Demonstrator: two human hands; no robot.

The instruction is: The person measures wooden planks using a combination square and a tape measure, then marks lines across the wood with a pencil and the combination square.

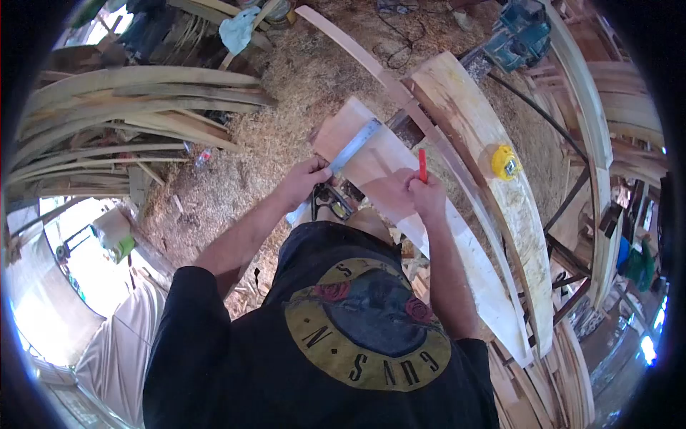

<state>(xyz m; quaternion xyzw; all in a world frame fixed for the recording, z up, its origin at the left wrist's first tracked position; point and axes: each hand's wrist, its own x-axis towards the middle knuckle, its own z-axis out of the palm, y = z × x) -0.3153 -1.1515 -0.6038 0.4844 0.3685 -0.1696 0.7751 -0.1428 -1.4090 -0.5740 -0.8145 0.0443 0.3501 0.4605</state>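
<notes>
My left hand (305, 181) is closed on a flat metal ruler (357, 146), which lies slantwise across the end of a pale wooden board (382, 161). In my right hand (426, 194), a red pencil or marker (422, 166) stands roughly upright above the same board; its tip is hidden by the fingers. Just below the left hand there is a black metal tool (333, 203), partly covered, whose kind I cannot make out. The board curves away toward the lower right.
To the right, a thick curved plank (486, 136) carries a yellow tape measure (504, 162). A thin curved strip (357, 51) runs beside it. A teal machine (516, 36) stands at the upper right. Curved timber (143, 93) is stacked at left, and sawdust (214, 196) covers the floor.
</notes>
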